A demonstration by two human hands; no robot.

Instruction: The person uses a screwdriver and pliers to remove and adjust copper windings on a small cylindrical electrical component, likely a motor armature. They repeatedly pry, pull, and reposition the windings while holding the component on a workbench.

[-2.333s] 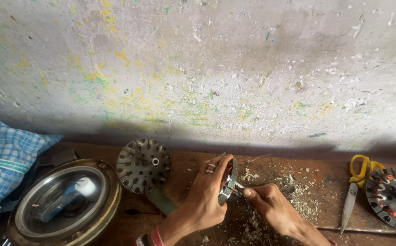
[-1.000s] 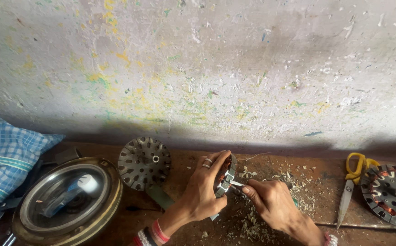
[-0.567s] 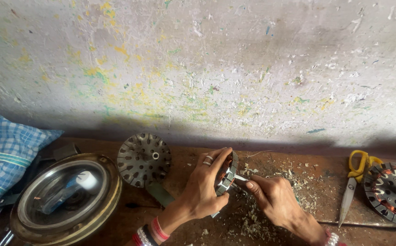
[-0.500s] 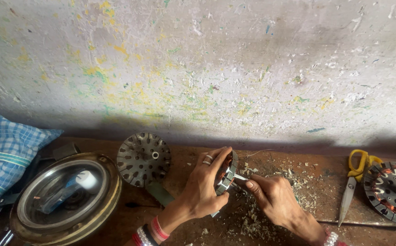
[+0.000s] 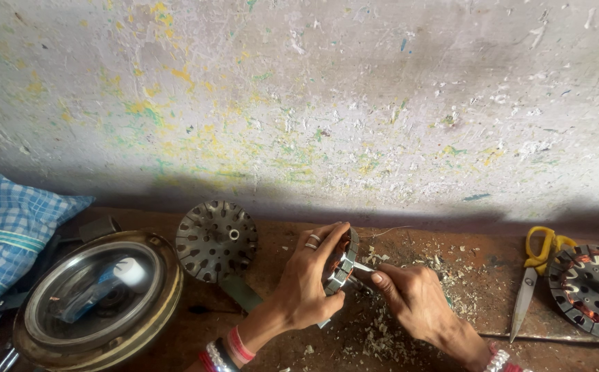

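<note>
Two hands meet at lower centre: left hand (image 5: 308, 289) grips the stator (image 5: 341, 265) upright on edge; right hand (image 5: 416, 303) pinches a thin strip (image 5: 363, 267) into it from the right.

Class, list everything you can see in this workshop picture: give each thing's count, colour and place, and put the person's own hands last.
slotted metal ring: one, grey, held on edge at centre
slotted disc: one, dark grey, left of centre
round lidded pan: one, brassy with clear lid, bottom left
checked cloth: one, blue and white, far left
scissors: one, yellow-handled, right
wound ring: one, grey with copper wire, far right
shavings: many, pale, around the hands
bench: one, brown
wall: one, paint-flecked white
left hand: grips the ring
right hand: pinches at the ring's edge
</note>
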